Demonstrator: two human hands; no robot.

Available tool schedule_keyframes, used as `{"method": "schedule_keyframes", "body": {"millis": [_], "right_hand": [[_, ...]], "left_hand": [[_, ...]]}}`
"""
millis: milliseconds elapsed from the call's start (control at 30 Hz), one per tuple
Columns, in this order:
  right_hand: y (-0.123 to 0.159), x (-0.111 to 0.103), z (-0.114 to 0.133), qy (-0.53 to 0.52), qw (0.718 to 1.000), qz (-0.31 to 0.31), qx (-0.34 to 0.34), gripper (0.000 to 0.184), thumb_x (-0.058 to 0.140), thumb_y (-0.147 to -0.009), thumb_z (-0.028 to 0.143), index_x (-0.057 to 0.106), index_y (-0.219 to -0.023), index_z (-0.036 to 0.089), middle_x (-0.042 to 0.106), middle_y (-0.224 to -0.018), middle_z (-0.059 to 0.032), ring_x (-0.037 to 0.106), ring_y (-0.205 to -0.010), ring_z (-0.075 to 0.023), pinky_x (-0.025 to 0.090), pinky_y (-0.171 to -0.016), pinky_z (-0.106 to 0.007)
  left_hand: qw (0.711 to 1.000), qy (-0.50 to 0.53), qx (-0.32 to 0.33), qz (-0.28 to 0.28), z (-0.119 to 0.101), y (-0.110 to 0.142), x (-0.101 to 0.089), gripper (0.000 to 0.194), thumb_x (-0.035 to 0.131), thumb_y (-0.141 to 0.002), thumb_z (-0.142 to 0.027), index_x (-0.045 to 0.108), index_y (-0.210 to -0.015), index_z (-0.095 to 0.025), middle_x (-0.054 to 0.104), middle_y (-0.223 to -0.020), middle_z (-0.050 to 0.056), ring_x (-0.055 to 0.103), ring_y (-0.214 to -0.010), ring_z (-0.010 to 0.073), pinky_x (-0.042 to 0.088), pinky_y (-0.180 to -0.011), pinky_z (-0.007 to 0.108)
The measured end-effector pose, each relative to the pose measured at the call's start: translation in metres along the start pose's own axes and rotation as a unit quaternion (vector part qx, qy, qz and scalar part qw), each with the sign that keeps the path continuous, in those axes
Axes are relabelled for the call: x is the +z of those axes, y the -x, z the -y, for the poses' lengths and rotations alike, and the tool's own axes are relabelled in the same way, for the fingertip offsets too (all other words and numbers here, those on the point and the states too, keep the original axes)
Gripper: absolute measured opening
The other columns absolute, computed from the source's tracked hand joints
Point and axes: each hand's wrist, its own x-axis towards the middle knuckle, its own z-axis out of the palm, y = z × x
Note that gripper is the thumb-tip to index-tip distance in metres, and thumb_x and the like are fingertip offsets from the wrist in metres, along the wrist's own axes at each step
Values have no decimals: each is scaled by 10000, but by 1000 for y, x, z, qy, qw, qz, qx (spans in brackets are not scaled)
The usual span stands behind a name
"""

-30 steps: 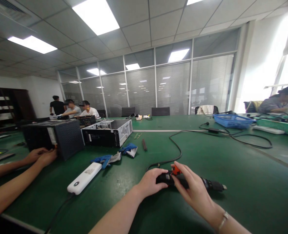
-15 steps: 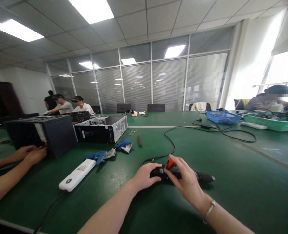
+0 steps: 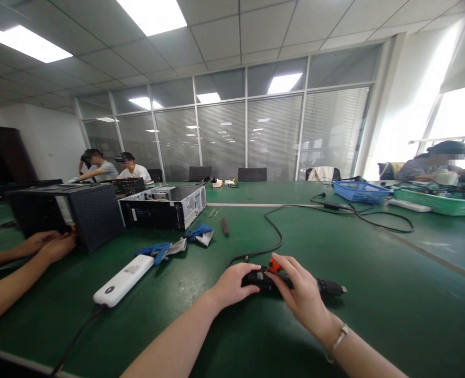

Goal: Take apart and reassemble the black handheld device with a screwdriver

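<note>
A long black cylindrical device (image 3: 329, 287) with a pale tip at its right end lies on the green table. My left hand (image 3: 231, 286) is closed around its left part, thumb and fingers on opposite sides. Above the device, my right hand (image 3: 305, 290) pinches a small orange-and-black tool (image 3: 274, 264) between thumb and fingers. The tool's lower end meets or nearly meets the top of the device; its tip is too small to make out. A black cord (image 3: 277, 233) runs from near the device's left end toward the back of the table.
To the left lie a white power strip (image 3: 124, 281), blue-and-grey gloves (image 3: 159, 253) and a dark bar (image 3: 225, 227). Computer cases (image 3: 98, 215) stand beyond, with another person's hands (image 3: 55, 247) at one. Blue (image 3: 360, 191) and green baskets (image 3: 445, 202) are at the back right.
The orange tool looks slightly turned in my right hand, showing more of its orange side. My left hand and the black device hold their place. A standing person at the back left has moved mostly out of sight.
</note>
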Motion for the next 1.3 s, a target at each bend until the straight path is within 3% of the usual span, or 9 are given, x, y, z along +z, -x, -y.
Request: {"method": "schedule_keyframes", "body": {"millis": [167, 400, 633, 833, 1033, 1200, 1300], "right_hand": [[5, 1, 0, -4, 999, 17, 35, 550, 413, -963, 174, 223, -1477, 216, 586, -1215, -126, 606, -1089, -229, 540, -910, -411], [1, -1, 0, -17, 999, -29, -9, 446, 539, -926, 185, 410, -1348, 255, 600, -1057, -85, 632, -939, -202, 572, -759, -331], [3, 0, 1, -9, 1000, -7, 4, 528, 468, -944, 181, 293, -1441, 223, 574, -1228, -128, 606, -1092, -229, 545, -901, -398], [-1, 0, 2, 1, 999, -35, -12, 435, 518, -927, 173, 435, -1348, 247, 614, -1057, -99, 646, -914, -206, 578, -744, -335], [1, 2, 2, -2, 1000, -27, 7, 546, 491, -932, 178, 303, -1443, 225, 591, -1201, -127, 616, -1067, -235, 545, -891, -412], [3, 5, 2, 10, 999, -33, -1, 510, 521, -919, 146, 389, -1395, 277, 605, -1092, -95, 629, -967, -216, 569, -784, -361], [3, 5, 1, 12, 999, -26, 16, 535, 462, -933, 127, 336, -1435, 263, 598, -1155, -104, 619, -1030, -218, 560, -845, -370]], "left_hand": [[1000, 1, -4, 4, -1, 0, 0, 542, 751, -762, -271, 568, -1272, -252, 638, -1232, 52, 589, -1120, 248, 427, -1009, 369], [1000, 0, 2, -1, -1, 0, 0, 556, 752, -766, -256, 555, -1286, -255, 634, -1238, 44, 586, -1120, 233, 417, -1017, 349], [1000, 2, 4, -2, 0, 0, 1, 556, 753, -766, -259, 557, -1285, -249, 635, -1235, 53, 587, -1119, 241, 423, -1012, 356], [1000, -4, 1, 4, -1, 0, -1, 545, 742, -778, -269, 552, -1289, -248, 631, -1243, 53, 580, -1135, 236, 412, -1026, 358], [1000, -4, -4, 9, -2, -1, -1, 554, 745, -771, -275, 554, -1290, -253, 633, -1240, 52, 590, -1116, 244, 427, -1008, 363], [1000, 10, -8, 3, 2, -1, 0, 550, 748, -759, -266, 562, -1276, -257, 627, -1253, 49, 581, -1136, 242, 415, -1029, 360], [1000, 7, -13, 1, 2, -1, 0, 554, 757, -750, -269, 568, -1271, -257, 628, -1256, 51, 582, -1136, 242, 420, -1022, 352]]}}
